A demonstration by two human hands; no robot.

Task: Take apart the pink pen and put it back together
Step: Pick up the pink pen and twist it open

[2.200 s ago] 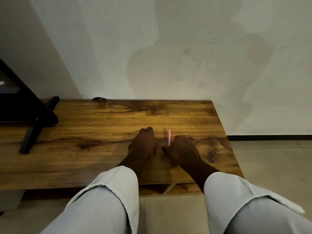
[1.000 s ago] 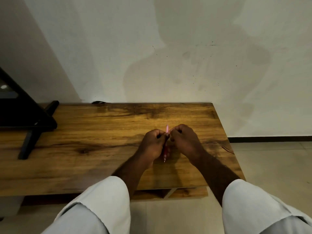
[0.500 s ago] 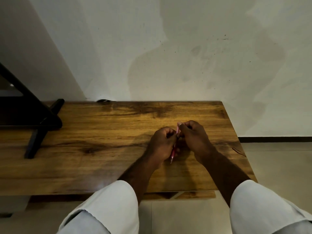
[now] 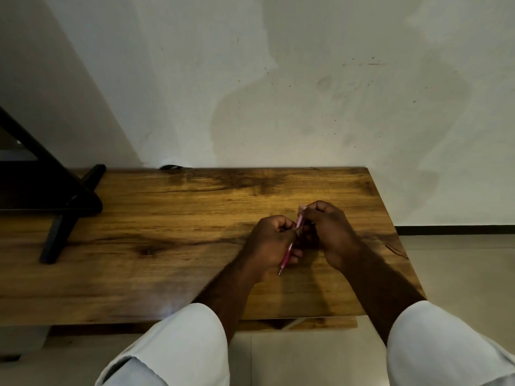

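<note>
The pink pen [image 4: 287, 256] is held slanted above the wooden table [image 4: 167, 246], its metal tip pointing down toward me. My left hand [image 4: 269, 240] is closed around the lower barrel near the tip. Closed on the upper end of the pen is my right hand [image 4: 331, 232], with the pale pink top poking out above its fingers. Both hands touch in the middle and hide the pen's midsection.
A black stand with angled legs [image 4: 64, 215] occupies the table's left end. The table butts against a stained white wall [image 4: 278, 93]. Its right edge and near edge drop to a tiled floor [image 4: 459, 274]. My white sleeves cover both forearms.
The pen lay on the table between my flat hands at first. Both hands have since picked it up and gripped its two ends, holding it raised above the wood.
</note>
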